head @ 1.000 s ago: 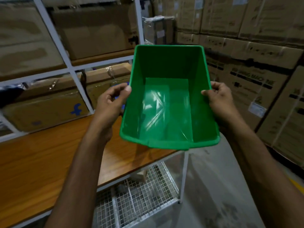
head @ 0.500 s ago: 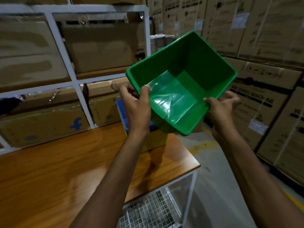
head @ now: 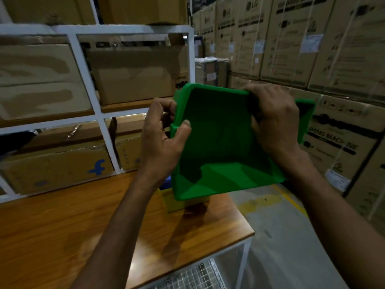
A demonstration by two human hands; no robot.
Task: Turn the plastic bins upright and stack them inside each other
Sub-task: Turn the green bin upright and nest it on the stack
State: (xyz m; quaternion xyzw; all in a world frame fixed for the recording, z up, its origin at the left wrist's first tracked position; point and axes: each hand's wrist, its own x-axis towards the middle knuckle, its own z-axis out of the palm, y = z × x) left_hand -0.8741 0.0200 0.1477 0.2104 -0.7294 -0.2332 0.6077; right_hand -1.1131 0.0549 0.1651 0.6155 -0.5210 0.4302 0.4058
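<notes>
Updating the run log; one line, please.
green bin: held tilted | left hand: grips rim | right hand: grips bin | yellow bin: on table

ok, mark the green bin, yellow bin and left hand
green bin (head: 220, 147), head view, middle of broad face
yellow bin (head: 185, 205), head view, wall below green bin
left hand (head: 160, 140), head view, back of hand

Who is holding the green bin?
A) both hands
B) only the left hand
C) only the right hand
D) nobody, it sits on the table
A: the left hand and the right hand each grip an edge of the green bin.
</notes>
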